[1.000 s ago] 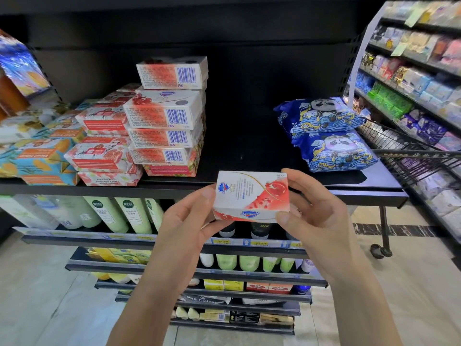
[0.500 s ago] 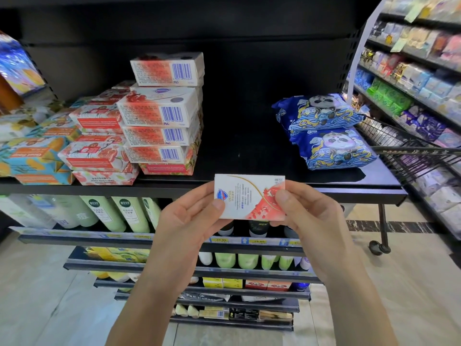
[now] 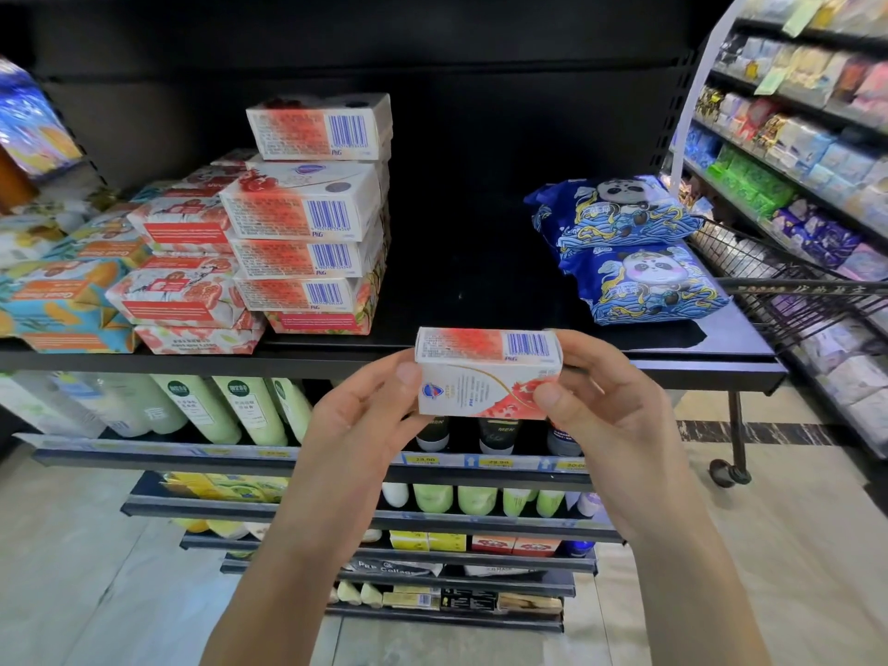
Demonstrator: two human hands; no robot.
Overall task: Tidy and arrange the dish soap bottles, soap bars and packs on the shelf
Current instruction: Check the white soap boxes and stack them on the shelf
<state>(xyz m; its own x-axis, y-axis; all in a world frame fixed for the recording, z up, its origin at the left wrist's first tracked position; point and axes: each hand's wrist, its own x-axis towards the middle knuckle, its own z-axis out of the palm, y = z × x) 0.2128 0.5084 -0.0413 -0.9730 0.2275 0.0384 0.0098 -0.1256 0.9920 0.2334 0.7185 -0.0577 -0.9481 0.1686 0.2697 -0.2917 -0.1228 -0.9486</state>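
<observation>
Closest to us, both hands are on one soap box (image 3: 485, 377). The left hand (image 3: 365, 415) pinches its left end and the right hand (image 3: 605, 406) its right end. On each side the thumb is pressed to the logo face and the fingers are tucked behind. Both hands are clamped on that box, one at each end, which reads to me as a hold for aiming it squarely rather than just carrying it.

The box is in the air, level, just in front of the lip of the shelf (image 3: 192, 362) and not yet on it. Its barcode panel faces up and its logo face points at the camera.

Just past it is a dark gap of bare board, the likely landing spot. To the left rises the stack of boxed soaps (image 3: 307, 213), every barcode panel facing out, the top box sitting a little skewed. This one probably needs tipping to match before it goes in.

Further left are the wrapped soap bars (image 3: 178, 300), piled loosely and overlapping. To the right, well apart, two panda packs (image 3: 634, 252) lie one on the other.

Under the shelf, green bottles (image 3: 202, 406) lean in a row. At far right, a wire cart (image 3: 793, 290) seems to butt against the shelf end, though the wide lens makes that hard to call.
</observation>
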